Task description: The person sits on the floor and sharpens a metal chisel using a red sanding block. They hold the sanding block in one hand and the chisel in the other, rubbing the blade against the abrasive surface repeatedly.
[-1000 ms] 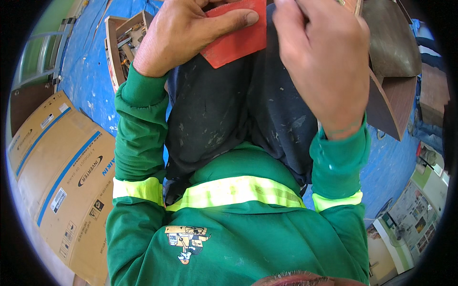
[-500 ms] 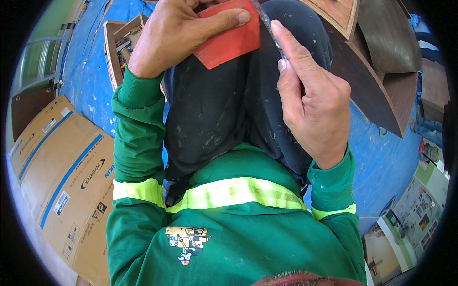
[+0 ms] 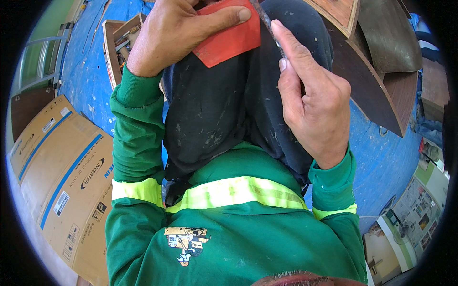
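A blue cover (image 3: 88, 76) lies over the floor, with pale specks on it. Along its left edge is a big sheet of brown cardboard (image 3: 67, 190) with blue stripes. Farther up that edge stands a pale metal frame (image 3: 62, 50). A bit in from there sits a wooden box (image 3: 111, 55) with tools inside. On the right side of the cover are dark brown boards (image 3: 381, 102), leaning and lying together. Past the right edge there is a board with pictures (image 3: 420, 214).

The person wears a green top (image 3: 238, 238) with a bright yellow band and dark trousers (image 3: 210, 109) with pale marks. Over the knees, the left hand (image 3: 164, 35) is closed on a flat red piece (image 3: 229, 40), with its thumb on top. The piece sticks out to the right of that hand. The right hand (image 3: 317, 102) grips a thin dark tool (image 3: 268, 28), pointer finger along it. The tool's far part is right beside the red piece's right edge; whether they touch is hard to tell.
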Demonstrator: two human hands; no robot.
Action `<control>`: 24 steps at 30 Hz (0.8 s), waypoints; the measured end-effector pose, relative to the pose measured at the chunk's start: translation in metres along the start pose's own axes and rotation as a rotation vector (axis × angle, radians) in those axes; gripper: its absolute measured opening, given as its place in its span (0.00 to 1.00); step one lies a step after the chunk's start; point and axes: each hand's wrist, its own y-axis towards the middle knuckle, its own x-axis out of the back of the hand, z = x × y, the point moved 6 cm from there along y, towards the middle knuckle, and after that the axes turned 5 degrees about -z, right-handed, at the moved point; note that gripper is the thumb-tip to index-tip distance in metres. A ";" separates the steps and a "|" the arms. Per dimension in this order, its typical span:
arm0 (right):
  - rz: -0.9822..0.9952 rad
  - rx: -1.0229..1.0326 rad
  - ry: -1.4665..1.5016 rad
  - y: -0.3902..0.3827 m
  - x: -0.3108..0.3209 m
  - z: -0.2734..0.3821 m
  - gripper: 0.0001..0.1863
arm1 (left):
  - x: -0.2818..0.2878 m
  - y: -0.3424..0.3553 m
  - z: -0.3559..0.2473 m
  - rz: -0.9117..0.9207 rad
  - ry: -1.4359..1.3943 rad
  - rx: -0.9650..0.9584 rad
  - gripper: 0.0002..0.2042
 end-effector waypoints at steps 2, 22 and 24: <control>0.004 -0.008 -0.021 -0.001 0.000 0.001 0.29 | -0.001 0.000 -0.002 -0.005 0.005 -0.015 0.09; -0.235 0.250 -0.011 0.064 0.011 0.012 0.19 | 0.000 -0.003 0.014 -0.036 0.037 0.035 0.10; -0.163 0.089 0.027 0.042 0.010 0.005 0.19 | -0.003 -0.003 0.004 -0.029 -0.016 0.015 0.10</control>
